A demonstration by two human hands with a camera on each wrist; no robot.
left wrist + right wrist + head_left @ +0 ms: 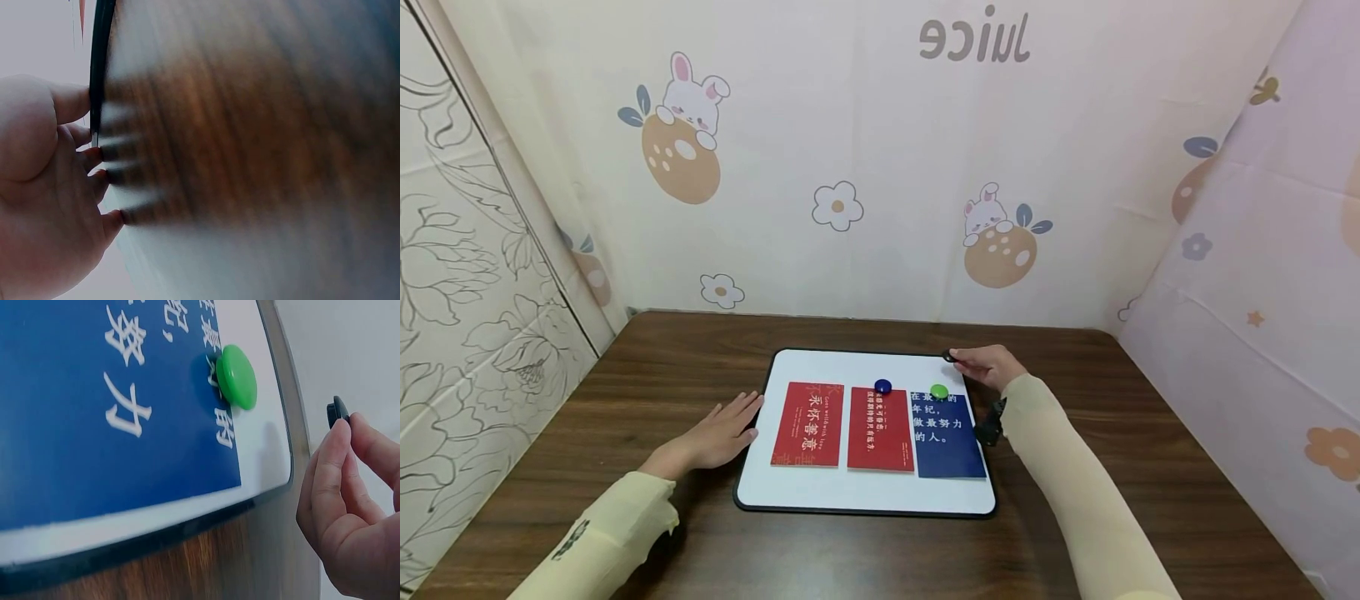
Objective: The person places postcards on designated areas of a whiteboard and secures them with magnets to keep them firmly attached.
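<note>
A whiteboard [850, 495] with a dark frame lies on the table, bearing a left red card [786, 446], a middle red card [891, 450] and a blue card [951, 462]. On the middle card's top edge sits a dark blue round magnet [883, 387]; a green round magnet [939, 390] sits on the blue card's top edge. My right hand [990, 365] pinches a black round magnet [338, 411] between thumb and fingers, above the board's far right corner. The left hand [718, 433] rests with extended fingers at the board's left edge, thumb against the frame in the left wrist view.
The brown wooden table [820, 558] extends around the board on all sides. Behind it hangs a pale cloth [880, 275] printed with rabbits and flowers. More patterned cloth hangs at the right, and a floral panel [467, 275] stands at the left.
</note>
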